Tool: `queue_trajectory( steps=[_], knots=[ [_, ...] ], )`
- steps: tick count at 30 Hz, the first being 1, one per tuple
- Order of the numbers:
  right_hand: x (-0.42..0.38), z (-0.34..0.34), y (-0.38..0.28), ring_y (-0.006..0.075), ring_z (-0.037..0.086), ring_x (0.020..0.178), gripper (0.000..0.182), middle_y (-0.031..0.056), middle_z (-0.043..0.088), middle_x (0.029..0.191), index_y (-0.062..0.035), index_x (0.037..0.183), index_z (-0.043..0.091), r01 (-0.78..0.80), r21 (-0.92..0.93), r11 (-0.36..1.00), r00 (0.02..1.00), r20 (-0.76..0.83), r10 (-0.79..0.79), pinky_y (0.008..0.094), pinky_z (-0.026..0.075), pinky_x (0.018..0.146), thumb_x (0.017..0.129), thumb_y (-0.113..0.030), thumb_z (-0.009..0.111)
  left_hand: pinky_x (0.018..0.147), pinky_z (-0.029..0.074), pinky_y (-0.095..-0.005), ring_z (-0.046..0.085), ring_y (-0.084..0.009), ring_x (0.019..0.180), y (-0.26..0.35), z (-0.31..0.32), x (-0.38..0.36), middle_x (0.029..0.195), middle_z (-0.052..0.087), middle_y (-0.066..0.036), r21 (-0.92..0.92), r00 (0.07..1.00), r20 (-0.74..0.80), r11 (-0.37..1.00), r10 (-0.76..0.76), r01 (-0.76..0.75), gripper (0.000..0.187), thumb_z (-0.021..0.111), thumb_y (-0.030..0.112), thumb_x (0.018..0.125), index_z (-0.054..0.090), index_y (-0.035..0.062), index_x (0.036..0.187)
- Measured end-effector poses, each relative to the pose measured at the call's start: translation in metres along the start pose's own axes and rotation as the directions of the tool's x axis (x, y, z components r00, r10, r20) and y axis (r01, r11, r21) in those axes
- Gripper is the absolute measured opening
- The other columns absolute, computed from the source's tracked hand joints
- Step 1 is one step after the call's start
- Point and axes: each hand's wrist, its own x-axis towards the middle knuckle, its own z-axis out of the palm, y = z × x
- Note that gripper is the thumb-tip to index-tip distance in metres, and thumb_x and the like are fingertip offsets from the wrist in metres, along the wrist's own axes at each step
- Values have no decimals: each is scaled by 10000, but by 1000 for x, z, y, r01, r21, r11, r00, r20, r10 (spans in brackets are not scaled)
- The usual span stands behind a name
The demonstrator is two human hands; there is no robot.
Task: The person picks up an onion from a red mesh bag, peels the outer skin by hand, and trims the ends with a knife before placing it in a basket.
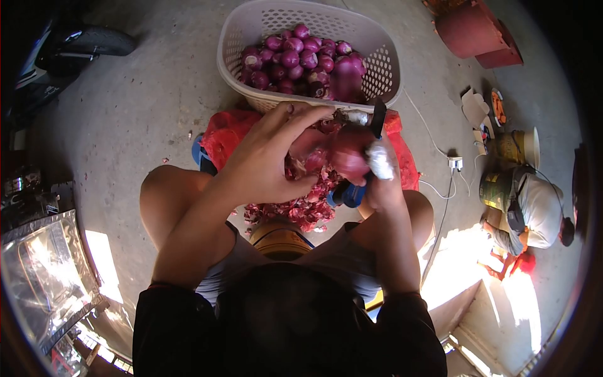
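Observation:
Between my hands is a red onion (350,154), blurred at its left side. My left hand (270,154) curves around it from the left, thumb below and fingers above. My right hand (381,179) is closed at the onion's right side, gripping a small knife whose dark blade (379,117) points up. White wrapping (380,160) covers my right thumb, and a wrapped fingertip shows above the onion. The knife's handle is mostly hidden. Below my hands lies a heap of red onion skins (304,210).
A plastic basket (229,47) of peeled onions stands just ahead. Red mesh sacking (229,129) spreads under my hands. Cables run to a white power socket (455,163) on the right. Another person (540,207) bends by buckets at far right. A motorcycle wheel (100,41) is at upper left.

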Motion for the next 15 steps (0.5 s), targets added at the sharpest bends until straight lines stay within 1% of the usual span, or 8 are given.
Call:
queue_trajectory(
  steps=[3,5,6,7,9,10,13,15],
  knots=[
    [1,6,-2,18,451,625,474,-12,534,905,-119,1305,371,-9,-256,967,996,-87,-14,167,337,449,871,-144,560,907,407,-367,505,-296,1077,6,9,-2,1167,487,-149,-44,997,-66,999,-29,26,796,762,200,621,388,65,1311],
    [1,15,-1,11,446,622,479,-23,536,865,-118,1317,366,-13,-278,960,993,-120,-21,170,346,449,878,-153,553,899,412,-355,510,-298,1062,5,17,-4,1186,468,-145,-16,999,-29,1000,-27,27,821,779,228,614,387,78,1320],
    [0,18,1,11,445,619,477,-24,538,858,-118,1319,364,-25,-287,958,988,-155,-21,169,347,449,882,-159,548,891,415,-339,512,-295,1060,5,22,-6,1177,476,-147,-80,997,42,995,-60,63,781,774,204,625,408,81,1304],
    [0,20,3,11,444,615,475,-25,539,850,-117,1322,361,-38,-296,955,982,-189,-20,168,349,448,886,-164,543,888,417,-333,514,-292,1058,4,26,-8,1174,477,-148,-100,997,29,992,-77,80,754,763,181,635,416,77,1297],
    [3,14,10,11,459,626,402,-14,549,879,-97,1297,394,-9,-197,980,976,-215,-34,168,363,447,911,-139,495,880,421,-322,516,-287,1056,2,32,-9,1167,479,-152,-140,994,6,984,-110,109,703,741,134,655,432,70,1283],
    [6,15,11,10,457,615,377,-12,549,878,-94,1284,409,31,-162,986,970,-234,-69,167,362,444,916,-132,482,904,418,-320,501,-257,1091,4,29,-7,1197,462,-149,-175,998,5,982,-69,69,668,698,49,691,404,44,1291],
    [9,13,11,1,437,551,258,-20,555,840,-64,1177,490,140,-177,974,950,-254,-183,162,348,435,922,-94,462,943,403,-333,449,-216,1150,7,38,-11,1249,413,-131,-529,987,-7,838,-163,135,660,637,-26,732,334,23,1316],
    [12,16,11,2,432,540,230,-26,557,824,-55,1140,506,169,-221,961,929,-291,-230,162,346,441,914,-80,473,963,389,-341,412,-197,1175,7,41,-14,1274,377,-119,-675,976,41,715,-214,185,671,613,-52,746,290,18,1330]
  ],
)
